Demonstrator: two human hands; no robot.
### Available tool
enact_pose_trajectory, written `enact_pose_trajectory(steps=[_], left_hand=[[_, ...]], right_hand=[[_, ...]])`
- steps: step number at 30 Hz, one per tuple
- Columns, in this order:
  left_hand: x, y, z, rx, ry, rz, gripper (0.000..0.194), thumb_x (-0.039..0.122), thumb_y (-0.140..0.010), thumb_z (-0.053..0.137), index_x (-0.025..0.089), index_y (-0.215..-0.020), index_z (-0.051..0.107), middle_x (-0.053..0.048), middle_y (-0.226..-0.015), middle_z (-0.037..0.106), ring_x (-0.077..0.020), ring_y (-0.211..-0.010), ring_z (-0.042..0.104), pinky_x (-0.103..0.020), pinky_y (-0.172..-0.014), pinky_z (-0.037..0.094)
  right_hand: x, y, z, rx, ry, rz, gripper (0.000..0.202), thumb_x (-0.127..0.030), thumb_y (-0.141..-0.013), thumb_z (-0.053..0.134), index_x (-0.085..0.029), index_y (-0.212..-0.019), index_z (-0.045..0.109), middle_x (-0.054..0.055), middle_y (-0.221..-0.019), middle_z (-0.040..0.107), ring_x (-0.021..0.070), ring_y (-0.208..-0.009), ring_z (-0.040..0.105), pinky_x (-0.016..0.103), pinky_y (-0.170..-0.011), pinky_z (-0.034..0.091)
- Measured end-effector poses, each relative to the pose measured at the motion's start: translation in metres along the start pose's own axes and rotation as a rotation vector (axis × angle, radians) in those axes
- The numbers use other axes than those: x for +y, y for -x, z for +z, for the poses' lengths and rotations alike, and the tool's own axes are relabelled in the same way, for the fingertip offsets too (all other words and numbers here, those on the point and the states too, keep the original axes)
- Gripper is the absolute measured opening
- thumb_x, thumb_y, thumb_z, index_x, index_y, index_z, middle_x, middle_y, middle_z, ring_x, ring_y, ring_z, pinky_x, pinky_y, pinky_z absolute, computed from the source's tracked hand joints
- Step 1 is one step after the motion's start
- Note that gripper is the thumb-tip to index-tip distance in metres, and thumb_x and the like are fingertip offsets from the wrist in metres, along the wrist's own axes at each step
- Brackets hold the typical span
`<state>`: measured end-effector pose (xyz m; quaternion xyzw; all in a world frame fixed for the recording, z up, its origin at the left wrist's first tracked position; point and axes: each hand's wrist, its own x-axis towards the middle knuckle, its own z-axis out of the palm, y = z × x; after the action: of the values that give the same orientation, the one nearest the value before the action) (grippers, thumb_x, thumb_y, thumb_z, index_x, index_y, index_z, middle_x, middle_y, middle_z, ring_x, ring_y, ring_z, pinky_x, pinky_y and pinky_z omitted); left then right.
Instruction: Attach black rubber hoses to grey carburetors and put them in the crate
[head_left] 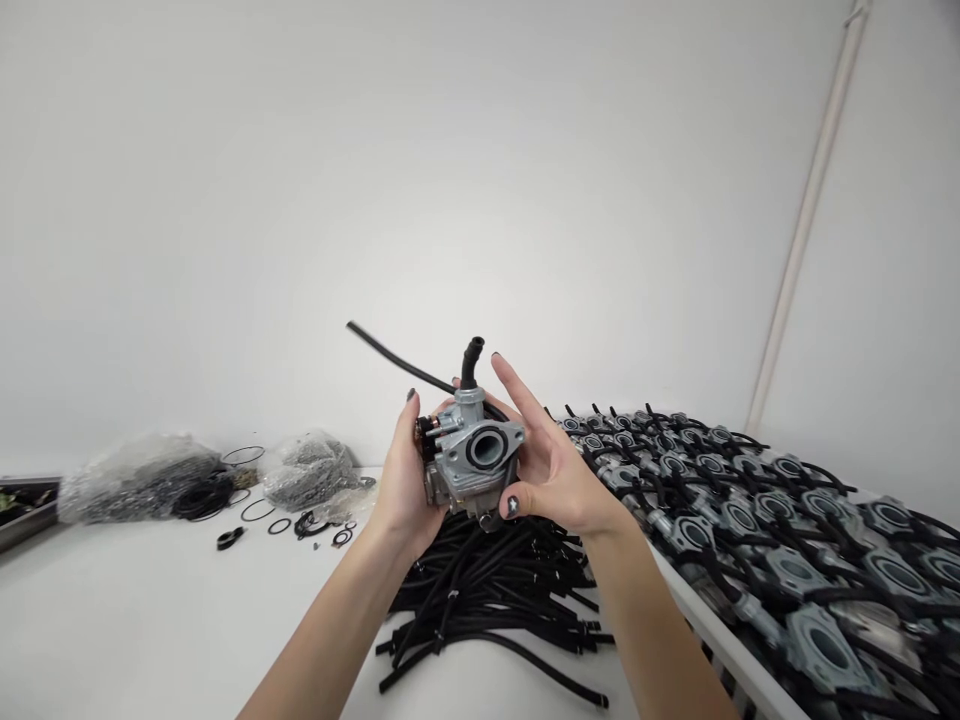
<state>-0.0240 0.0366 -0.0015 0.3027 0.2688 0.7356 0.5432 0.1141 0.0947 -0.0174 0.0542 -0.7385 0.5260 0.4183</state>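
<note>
A grey metal carburetor (466, 450) is held up in the middle of the head view, its round bore facing me. A bent black rubber boot (471, 362) tops it, and a thin black hose (397, 360) sticks out behind it to the upper left. My left hand (405, 480) is wrapped round its left side, beside a black and brass fitting. On the right, my right hand (555, 465) supports it with the thumb near the lower right; the index finger points up, free of the body. Beneath lies a pile of black hoses (487, 590) on the white table.
Rows of similar carburetors (772, 510) fill a white-edged tray at right. At left lie plastic bags of small parts (307, 470), black rings (279, 526), a black clamp-like piece (230, 538) and a grey tray (30, 520). A white wall (450, 200) stands behind.
</note>
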Motion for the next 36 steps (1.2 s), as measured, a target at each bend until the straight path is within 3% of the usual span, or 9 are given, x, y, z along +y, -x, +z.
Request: enact_pose_trajectory(steps=[4, 9, 15, 21, 26, 30, 32, 36], left_hand=[[-0.003, -0.002, -0.002, 0.000, 0.008, -0.020, 0.039, 0.051, -0.087, 0.058, 0.014, -0.086, 0.071, -0.007, -0.073, 0.074, -0.0228, -0.068, 0.072, -0.032, -0.066, 0.059], [-0.003, -0.002, -0.002, -0.067, -0.001, -0.084, 0.045, 0.057, -0.088, 0.056, 0.015, -0.093, 0.071, -0.007, -0.075, 0.074, -0.0231, -0.071, 0.073, -0.033, -0.068, 0.060], [0.002, 0.001, 0.001, -0.070, 0.043, -0.182, 0.038, 0.049, -0.091, 0.056, 0.013, -0.088, 0.069, -0.010, -0.078, 0.074, -0.0244, -0.075, 0.074, -0.035, -0.071, 0.061], [-0.002, -0.003, -0.004, -0.209, 0.112, -0.199, 0.028, 0.037, -0.094, 0.053, 0.013, -0.095, 0.068, -0.009, -0.083, 0.075, -0.0214, -0.070, 0.073, -0.038, -0.072, 0.063], [-0.008, -0.004, -0.007, -0.319, 0.117, -0.261, 0.033, 0.042, -0.096, 0.049, 0.015, -0.100, 0.068, -0.012, -0.091, 0.076, -0.0261, -0.074, 0.074, -0.046, -0.067, 0.063], [-0.013, -0.006, -0.005, -0.231, 0.066, -0.156, 0.029, 0.040, -0.096, 0.050, 0.017, -0.104, 0.066, -0.010, -0.096, 0.075, -0.0242, -0.077, 0.074, -0.041, -0.065, 0.063], [-0.016, -0.009, -0.005, -0.119, -0.050, 0.003, 0.027, 0.041, -0.093, 0.055, 0.018, -0.105, 0.064, -0.009, -0.096, 0.074, -0.0234, -0.076, 0.073, -0.038, -0.062, 0.061], [-0.021, -0.016, -0.010, 0.084, -0.214, 0.339, 0.041, 0.044, -0.082, 0.071, 0.027, -0.117, 0.057, -0.003, -0.102, 0.069, -0.0189, -0.084, 0.069, -0.030, -0.069, 0.058]], right_hand=[[-0.001, 0.002, -0.001, 0.006, 0.020, 0.009, 0.120, -0.039, -0.062, 0.092, -0.040, -0.156, 0.017, 0.009, -0.158, 0.037, 0.0308, -0.143, 0.041, 0.046, -0.114, 0.039], [-0.001, 0.001, -0.001, -0.017, 0.019, -0.024, 0.117, -0.037, -0.063, 0.092, -0.040, -0.156, 0.020, 0.008, -0.153, 0.043, 0.0292, -0.137, 0.048, 0.038, -0.103, 0.049], [0.004, -0.002, -0.003, 0.049, -0.064, -0.063, 0.115, -0.043, -0.065, 0.089, -0.042, -0.155, 0.018, 0.008, -0.152, 0.047, 0.0278, -0.125, 0.059, 0.040, -0.100, 0.052], [0.014, -0.006, -0.012, 0.175, -0.078, -0.066, 0.111, -0.052, -0.062, 0.088, -0.041, -0.153, 0.026, 0.007, -0.151, 0.048, 0.0294, -0.134, 0.052, 0.045, -0.107, 0.048], [0.013, -0.006, -0.012, 0.215, -0.027, -0.066, 0.102, -0.056, -0.065, 0.085, -0.042, -0.151, 0.031, 0.006, -0.153, 0.046, 0.0300, -0.131, 0.054, 0.048, -0.110, 0.045], [0.010, -0.005, -0.017, 0.264, 0.087, -0.058, 0.097, -0.057, -0.066, 0.083, -0.040, -0.149, 0.035, 0.007, -0.150, 0.050, 0.0291, -0.138, 0.047, 0.049, -0.113, 0.040], [0.011, -0.006, -0.023, 0.309, 0.174, -0.038, 0.087, -0.054, -0.070, 0.082, -0.038, -0.145, 0.042, 0.007, -0.147, 0.053, 0.0270, -0.139, 0.046, 0.048, -0.116, 0.037], [0.019, -0.009, -0.036, 0.450, 0.307, 0.000, 0.053, -0.052, -0.078, 0.077, -0.030, -0.123, 0.062, 0.008, -0.130, 0.066, 0.0253, -0.121, 0.061, 0.046, -0.109, 0.045]])
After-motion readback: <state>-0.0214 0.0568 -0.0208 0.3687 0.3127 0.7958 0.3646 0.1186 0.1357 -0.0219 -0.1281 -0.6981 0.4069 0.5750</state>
